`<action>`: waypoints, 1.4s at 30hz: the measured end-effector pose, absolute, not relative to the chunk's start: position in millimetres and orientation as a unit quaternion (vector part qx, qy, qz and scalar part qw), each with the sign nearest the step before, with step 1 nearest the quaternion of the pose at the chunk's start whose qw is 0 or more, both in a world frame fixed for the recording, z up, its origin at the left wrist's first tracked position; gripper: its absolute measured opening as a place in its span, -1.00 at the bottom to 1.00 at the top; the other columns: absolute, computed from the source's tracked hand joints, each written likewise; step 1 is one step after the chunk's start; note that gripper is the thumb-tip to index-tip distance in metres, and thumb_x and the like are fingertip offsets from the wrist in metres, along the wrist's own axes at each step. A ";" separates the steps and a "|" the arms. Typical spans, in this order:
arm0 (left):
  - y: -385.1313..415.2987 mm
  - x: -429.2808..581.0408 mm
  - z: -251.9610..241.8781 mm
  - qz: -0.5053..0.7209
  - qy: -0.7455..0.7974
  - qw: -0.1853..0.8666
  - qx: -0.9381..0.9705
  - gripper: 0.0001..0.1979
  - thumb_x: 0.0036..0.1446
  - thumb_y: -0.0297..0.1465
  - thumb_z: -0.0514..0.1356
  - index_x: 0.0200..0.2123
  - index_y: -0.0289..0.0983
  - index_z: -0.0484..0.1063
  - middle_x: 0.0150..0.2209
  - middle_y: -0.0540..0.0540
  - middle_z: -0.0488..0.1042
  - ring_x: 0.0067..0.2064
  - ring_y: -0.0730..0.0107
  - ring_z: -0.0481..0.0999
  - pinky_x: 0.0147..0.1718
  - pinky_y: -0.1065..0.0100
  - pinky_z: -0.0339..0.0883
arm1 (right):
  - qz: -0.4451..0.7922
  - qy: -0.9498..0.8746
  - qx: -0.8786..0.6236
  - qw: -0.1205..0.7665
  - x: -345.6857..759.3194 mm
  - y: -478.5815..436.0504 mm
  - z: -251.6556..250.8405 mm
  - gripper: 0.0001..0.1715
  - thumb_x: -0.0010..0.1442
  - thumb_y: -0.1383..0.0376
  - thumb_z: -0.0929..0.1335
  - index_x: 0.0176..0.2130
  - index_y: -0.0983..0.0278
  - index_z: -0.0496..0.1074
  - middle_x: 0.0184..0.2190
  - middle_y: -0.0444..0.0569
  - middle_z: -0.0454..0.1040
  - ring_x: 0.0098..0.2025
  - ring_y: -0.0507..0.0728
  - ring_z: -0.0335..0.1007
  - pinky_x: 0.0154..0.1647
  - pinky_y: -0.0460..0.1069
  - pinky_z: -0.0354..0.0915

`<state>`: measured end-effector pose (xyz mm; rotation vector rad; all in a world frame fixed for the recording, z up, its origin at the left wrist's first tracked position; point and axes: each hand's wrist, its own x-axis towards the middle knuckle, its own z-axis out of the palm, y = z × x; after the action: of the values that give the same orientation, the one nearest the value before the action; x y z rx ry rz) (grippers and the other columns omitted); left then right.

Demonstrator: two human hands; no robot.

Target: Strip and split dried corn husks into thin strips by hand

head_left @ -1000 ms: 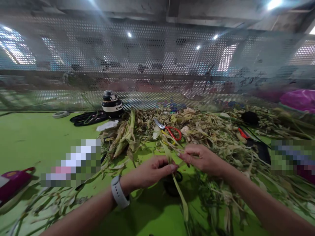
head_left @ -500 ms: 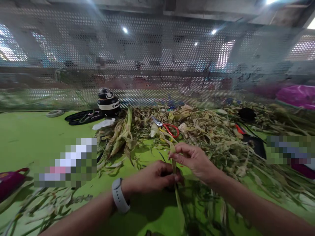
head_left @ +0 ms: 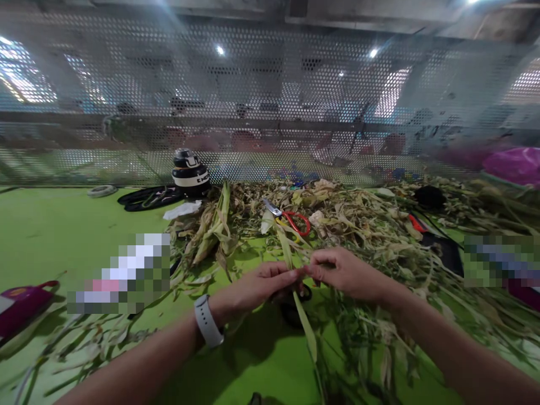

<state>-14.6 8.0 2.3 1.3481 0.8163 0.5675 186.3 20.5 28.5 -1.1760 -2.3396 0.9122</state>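
Observation:
A long, pale-green strip of dried corn husk (head_left: pixel 304 326) runs between my hands, its lower end hanging towards me. My left hand (head_left: pixel 270 281), with a white watch (head_left: pixel 208 322) on the wrist, is closed on the strip, thumb on top. Fingertips of my right hand (head_left: pixel 343 273) are pinched together against the left fingertips beside the strip. Whatever they pinch is too small to make out. Under my left hand is a dark object (head_left: pixel 291 315) with a loop, partly hidden. Red-handled scissors (head_left: pixel 291 218) lie on the husks just beyond my hands.
Dried husks (head_left: pixel 358 219) are heaped along the back and right of the green table (head_left: pixel 139 202). A bundle of husks (head_left: pixel 213 230) lies left of centre. At the back stand a black jar (head_left: pixel 191 179) and a perforated screen (head_left: pixel 261 95). A purple glue gun (head_left: pixel 27 304) lies far left.
My right hand has come down from higher on the strip to meet the left fingertips. The left hand has risen slightly, its thumb now stretched along the top. The view has shifted slightly.

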 end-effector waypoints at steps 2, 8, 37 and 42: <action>8.3 -14.9 4.1 0.248 0.349 0.671 0.606 -0.66 0.08 -0.13 0.14 -0.41 -0.33 0.41 -0.58 0.10 0.16 -0.56 0.59 0.04 -0.59 0.45 -0.13 | 0.328 -0.834 -0.400 0.192 187.6 23.4 26.1 -0.55 0.20 0.06 0.24 -0.54 0.32 0.28 -0.60 -0.21 0.14 -0.50 -0.04 0.07 -0.51 -0.15 0.02; 10.6 -17.7 3.5 0.260 0.367 0.651 0.612 -0.65 0.10 -0.12 0.10 -0.42 -0.32 0.36 -0.61 0.13 0.10 -0.58 0.59 0.01 -0.61 0.45 -0.14 | 0.189 -0.857 -0.400 0.264 188.6 23.8 27.3 -0.70 0.23 0.16 0.23 -0.41 0.29 0.36 -0.46 -0.11 0.34 -0.37 0.04 0.24 -0.33 -0.09 0.15; 15.9 -14.9 -1.3 0.378 0.403 0.636 0.538 -0.62 0.00 -0.08 0.17 -0.52 -0.29 0.23 -0.64 0.16 0.03 -0.61 0.61 -0.07 -0.63 0.44 -0.22 | 0.319 -0.833 -0.407 0.198 180.3 19.7 18.0 -0.65 0.21 0.15 0.23 -0.50 0.30 0.30 -0.57 -0.17 0.26 -0.48 -0.01 0.12 -0.47 -0.11 0.06; 9.3 -10.5 0.8 0.343 0.393 0.635 0.570 -0.62 0.02 -0.08 0.16 -0.49 -0.32 0.29 -0.62 0.14 0.08 -0.58 0.60 -0.02 -0.61 0.46 -0.16 | 0.474 -0.693 -0.456 0.294 176.1 23.2 14.3 -0.57 0.16 0.02 0.25 -0.52 0.31 0.29 -0.64 -0.20 0.21 -0.58 -0.03 0.10 -0.56 -0.12 0.05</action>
<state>-10.5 9.3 0.8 1.3016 0.8975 0.7832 176.1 23.2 14.3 -1.2145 -1.8452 1.2622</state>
